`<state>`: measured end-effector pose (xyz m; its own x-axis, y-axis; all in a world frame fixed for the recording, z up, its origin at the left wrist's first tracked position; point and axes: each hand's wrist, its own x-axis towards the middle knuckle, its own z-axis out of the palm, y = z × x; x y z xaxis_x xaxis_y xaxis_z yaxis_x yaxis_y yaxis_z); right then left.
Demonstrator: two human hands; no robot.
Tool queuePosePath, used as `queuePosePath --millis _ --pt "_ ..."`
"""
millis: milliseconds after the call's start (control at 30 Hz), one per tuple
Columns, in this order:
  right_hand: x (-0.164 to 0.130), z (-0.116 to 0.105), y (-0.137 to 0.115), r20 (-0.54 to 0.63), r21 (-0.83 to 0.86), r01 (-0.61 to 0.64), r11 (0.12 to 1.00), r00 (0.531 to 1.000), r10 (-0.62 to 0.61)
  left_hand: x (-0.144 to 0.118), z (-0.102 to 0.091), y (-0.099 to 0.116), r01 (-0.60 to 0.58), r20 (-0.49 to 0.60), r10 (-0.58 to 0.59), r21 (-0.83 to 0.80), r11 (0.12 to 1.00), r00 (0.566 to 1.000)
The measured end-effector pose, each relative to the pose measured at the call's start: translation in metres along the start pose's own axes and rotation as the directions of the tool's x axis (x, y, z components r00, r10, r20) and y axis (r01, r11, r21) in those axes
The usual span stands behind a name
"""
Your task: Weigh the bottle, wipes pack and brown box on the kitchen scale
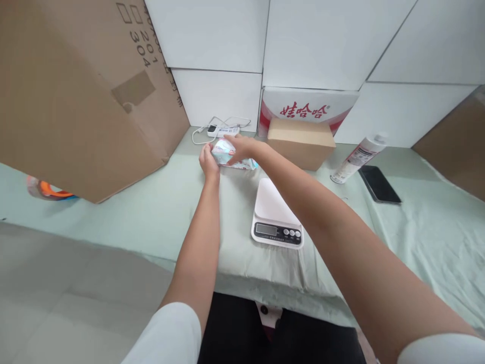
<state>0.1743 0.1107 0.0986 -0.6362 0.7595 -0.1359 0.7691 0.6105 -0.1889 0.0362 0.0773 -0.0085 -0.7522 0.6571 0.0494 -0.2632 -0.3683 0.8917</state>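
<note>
Your left grip [209, 161] was closed on the left end of a light-blue and white printed plastic packet [223, 151]. Your right grip [244, 147] was over the packet's top, fingers spread across it; couldn't tell how firmly it pressed. Packet lay near the far edge of the desk [178, 197], which was covered in pale-green cloth.

Just behind it, at the far edge: white power strip [229, 131] with a white cable [197, 136]. Nearer your edge, under your right forearm's line: white square kitchen scale [276, 202], dark button panel facing you. Right of the packet, far edge: plain brown cardboard box [301, 144], in front of a white and red carton [310, 103] with red lettering. Further toward the right edge: white cylindrical bottle [358, 159], black flat phone [380, 184] just beside it. Left side: big brown cardboard sheet or box [94, 96], partly hiding an orange-ringed tape roll [53, 191].
</note>
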Motion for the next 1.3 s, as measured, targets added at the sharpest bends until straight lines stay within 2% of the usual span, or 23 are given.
queuePosePath --millis 67,200,267,333,400,500,567,600,667,733,800,867,933,1000,1067,1167,1233,1300 --pt "0.005 -0.001 -0.002 0.021 -0.007 -0.016 1.0 1.0 0.016 -0.001 0.001 0.003 0.02 -0.016 -0.02 -0.037 0.999 1.0" --pt "0.005 -0.005 -0.003 -0.013 0.018 -0.033 0.999 0.999 0.034 -0.005 0.0 0.01 0.062 -0.033 -0.065 -0.073 0.995 0.997" --pt "0.004 -0.009 -0.001 -0.007 0.095 -0.085 0.992 0.996 0.086 -0.008 -0.002 0.014 0.106 -0.038 -0.109 -0.079 0.991 0.993" --pt "-0.001 -0.014 0.003 0.033 0.252 -0.137 0.958 0.991 0.133 -0.01 -0.003 0.017 0.144 -0.049 -0.149 -0.093 0.985 0.988" --pt "-0.012 -0.018 0.01 0.105 0.484 -0.197 0.853 0.98 0.167 -0.011 -0.004 0.02 0.153 -0.06 -0.16 -0.111 0.982 0.985" --pt "-0.041 -0.022 0.023 0.196 0.804 -0.258 0.535 0.966 0.171 -0.013 -0.003 0.022 0.148 -0.073 -0.157 -0.119 0.982 0.985" --pt "-0.068 -0.025 0.032 0.188 0.916 -0.229 0.329 0.97 0.153 -0.015 -0.003 0.022 0.153 -0.076 -0.163 -0.115 0.981 0.984" --pt "-0.082 -0.027 0.037 0.167 0.945 -0.201 0.258 0.975 0.145 -0.015 -0.003 0.023 0.156 -0.074 -0.165 -0.114 0.981 0.983" --pt "-0.11 -0.033 0.046 0.135 0.968 -0.162 0.19 0.98 0.147 -0.017 -0.003 0.022 0.154 -0.064 -0.162 -0.111 0.982 0.985" --pt "-0.138 -0.04 0.054 0.121 0.966 -0.152 0.21 0.981 0.154 -0.018 -0.003 0.022 0.143 -0.055 -0.149 -0.103 0.984 0.987" --pt "-0.164 -0.048 0.059 0.109 0.946 -0.148 0.287 0.983 0.149 -0.019 -0.003 0.022 0.131 -0.049 -0.136 -0.093 0.987 0.989" --pt "-0.187 -0.054 0.059 0.08 0.903 -0.134 0.409 0.986 0.147 -0.019 -0.002 0.022 0.133 -0.05 -0.138 -0.09 0.987 0.989" --pt "-0.206 -0.058 0.055 0.02 0.813 -0.115 0.571 0.985 0.171 -0.018 -0.002 0.022 0.141 -0.05 -0.146 -0.091 0.986 0.988" --pt "-0.219 -0.058 0.05 -0.055 0.669 -0.124 0.733 0.975 0.214 -0.017 -0.002 0.022 0.145 -0.049 -0.15 -0.093 0.985 0.987" --pt "-0.226 -0.053 0.045 -0.106 0.527 -0.151 0.836 0.965 0.241 -0.017 -0.002 0.022 0.14 -0.045 -0.145 -0.091 0.986 0.988" --pt "-0.228 -0.041 0.042 -0.168 0.375 -0.138 0.917 0.962 0.214 -0.017 -0.003 0.021 0.13 -0.032 -0.133 -0.085 0.988 0.991" --pt "-0.228 -0.032 0.041 -0.202 0.279 -0.09 0.956 0.968 0.15 -0.017 -0.004 0.02 0.128 -0.025 -0.13 -0.082 0.988 0.991" --pt "-0.228 -0.026 0.039 -0.187 0.186 -0.044 0.982 0.979 0.079 -0.017 -0.004 0.018 0.125 -0.018 -0.127 -0.084 0.989 0.992"
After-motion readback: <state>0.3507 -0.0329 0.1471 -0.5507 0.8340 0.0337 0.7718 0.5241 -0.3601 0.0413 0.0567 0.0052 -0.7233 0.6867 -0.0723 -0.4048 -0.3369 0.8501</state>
